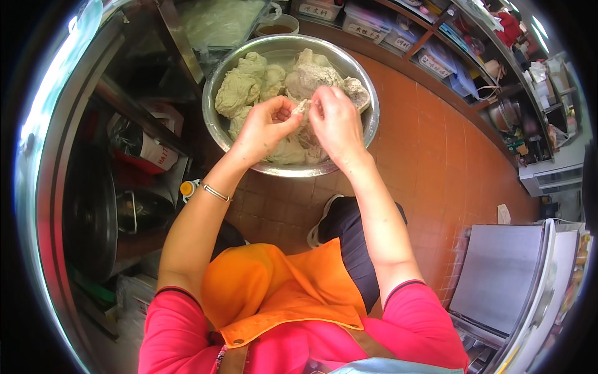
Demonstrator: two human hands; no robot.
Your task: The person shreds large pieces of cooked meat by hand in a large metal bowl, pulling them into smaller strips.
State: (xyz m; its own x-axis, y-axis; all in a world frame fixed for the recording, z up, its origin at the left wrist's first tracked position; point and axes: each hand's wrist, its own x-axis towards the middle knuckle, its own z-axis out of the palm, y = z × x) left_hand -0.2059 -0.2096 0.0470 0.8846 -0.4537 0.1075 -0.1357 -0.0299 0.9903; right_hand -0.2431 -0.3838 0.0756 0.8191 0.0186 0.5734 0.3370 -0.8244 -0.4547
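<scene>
A wide round metal basin (303,172) stands on the floor before me, holding several pale, wrinkled lumps of what looks like meat or offal (239,92) in some cloudy liquid. Above its middle, my left hand (265,125) pinches a small pale piece (301,107) between thumb and fingers. My right hand (338,124) meets the same piece from the right with its fingertips, partly hidden behind its own back. A greyish, rougher lump (310,75) lies just beyond both hands. My forearms hide part of the basin's near rim.
Shelves with labelled plastic boxes (366,25) run along the far right. Beyond the basin are a tub of brown liquid (278,28) and a clear plastic bag (219,21). A metal rack (140,121) stands left, a yellow-capped bottle (188,188) near my left forearm. Steel-topped equipment (497,276) stands right.
</scene>
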